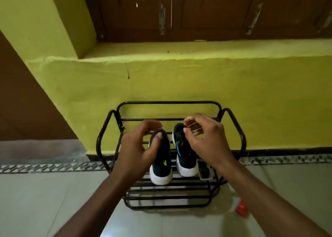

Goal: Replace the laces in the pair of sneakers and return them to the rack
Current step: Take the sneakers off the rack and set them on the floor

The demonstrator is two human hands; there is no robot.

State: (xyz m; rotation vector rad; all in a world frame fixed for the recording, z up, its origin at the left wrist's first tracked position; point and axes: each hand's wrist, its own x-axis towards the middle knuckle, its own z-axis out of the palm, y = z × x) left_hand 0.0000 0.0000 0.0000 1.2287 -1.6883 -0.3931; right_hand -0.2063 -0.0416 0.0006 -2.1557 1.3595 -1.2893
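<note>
Left hand [136, 147]: gripped the heel collar of the left sneaker [161, 166], thumb laid over the rim. Probably held there because the collar is the firmest part to steer a shoe by.
Right hand [206, 138]: curled at the heel of the right sneaker [185, 163], fingertips pinching at its collar. Could not tell whether cloth or a lace end lay between them.
Pair: stood side by side on the top shelf of the rack [168, 103], white toes toward the camera and heels toward the wall [179, 82], near each other but apart.
Rack: stood on the floor [53, 191] against the wall. Made of open bars, so the soles had to bridge several bars to sit level.
Laces: too blurred to tell whether threaded.
Step, as judged: either lifting the pair off or seating it back. Could not settle which.
Nearby: a dark flat item [204, 172] lay just right of the right sneaker on the same shelf, and a red-capped bottle [241, 209] on the floor beside the rack.
</note>
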